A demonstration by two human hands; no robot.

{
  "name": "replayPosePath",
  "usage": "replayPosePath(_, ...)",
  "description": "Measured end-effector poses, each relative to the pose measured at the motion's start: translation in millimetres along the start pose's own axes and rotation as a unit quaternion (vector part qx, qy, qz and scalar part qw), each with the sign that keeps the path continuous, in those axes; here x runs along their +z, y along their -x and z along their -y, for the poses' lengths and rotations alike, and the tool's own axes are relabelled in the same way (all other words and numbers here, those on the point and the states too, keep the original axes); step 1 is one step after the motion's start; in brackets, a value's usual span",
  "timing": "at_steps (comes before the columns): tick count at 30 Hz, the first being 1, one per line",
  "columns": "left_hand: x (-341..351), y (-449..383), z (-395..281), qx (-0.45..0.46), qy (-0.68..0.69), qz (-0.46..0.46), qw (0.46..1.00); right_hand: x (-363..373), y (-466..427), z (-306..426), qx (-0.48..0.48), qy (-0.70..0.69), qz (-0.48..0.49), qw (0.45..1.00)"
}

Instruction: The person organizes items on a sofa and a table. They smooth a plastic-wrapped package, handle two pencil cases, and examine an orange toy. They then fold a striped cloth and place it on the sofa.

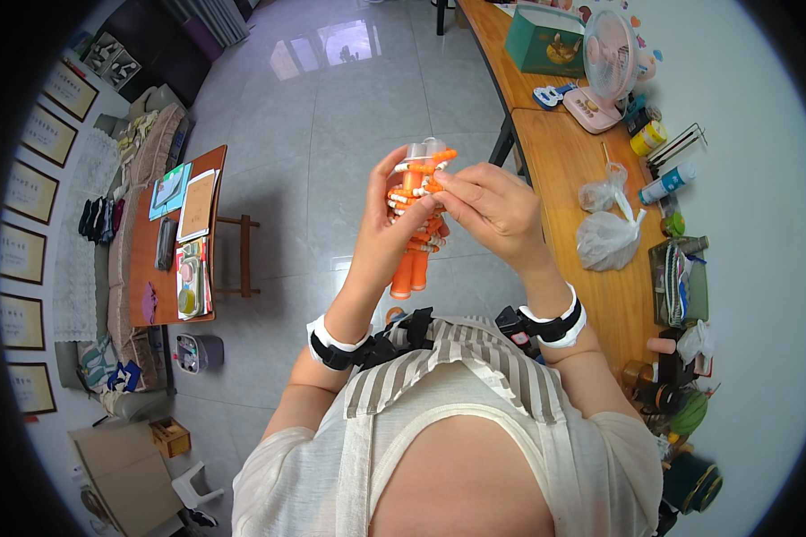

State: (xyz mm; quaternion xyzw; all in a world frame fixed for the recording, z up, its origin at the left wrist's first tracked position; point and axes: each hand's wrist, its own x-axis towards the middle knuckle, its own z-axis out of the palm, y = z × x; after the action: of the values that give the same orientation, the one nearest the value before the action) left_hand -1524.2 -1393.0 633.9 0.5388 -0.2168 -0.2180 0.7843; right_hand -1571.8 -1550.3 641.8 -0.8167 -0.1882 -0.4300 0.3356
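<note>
What looks like a coiled beaded jump rope (401, 194), with orange and white beads, is held up in front of my chest. My left hand (379, 225) wraps around the bundle from the left, its thumb across the front. Orange tubular handles (408, 275) hang out below the coils. At the top, translucent ends (425, 148) stick up past the beads. The fingertips of my right hand (500, 208) pinch a beaded strand on the bundle's right side. My fingers cover part of the coils.
Along the right runs a wooden table (556, 194) bearing a pink fan (601, 74), a green box (544, 43) and plastic bags (610, 238). To the left stand a smaller table (149, 268) with books, a stool (245, 255) and a bin (201, 354).
</note>
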Motion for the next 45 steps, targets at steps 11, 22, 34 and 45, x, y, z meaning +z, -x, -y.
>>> replayPosePath(11, 3, 3, 15, 0.236, -0.321, -0.047, 0.916, -1, -1, 10, 0.100, -0.036, -0.019, 0.994)
replayPosePath(22, 7, -6, 11, 0.303, -0.279, -0.053, 0.910, 6, 2, 13, 0.088, -0.098, -0.092, 0.987)
replayPosePath(34, 5, -2, -7, 0.133, -0.218, 0.029, 0.966, -18, 3, 15, 0.286, -0.205, 0.008, 0.936)
replayPosePath(45, 15, 3, 7, 0.146, -0.287, 0.008, 0.947, -25, 13, 0, 0.216, -0.176, 0.082, 0.957)
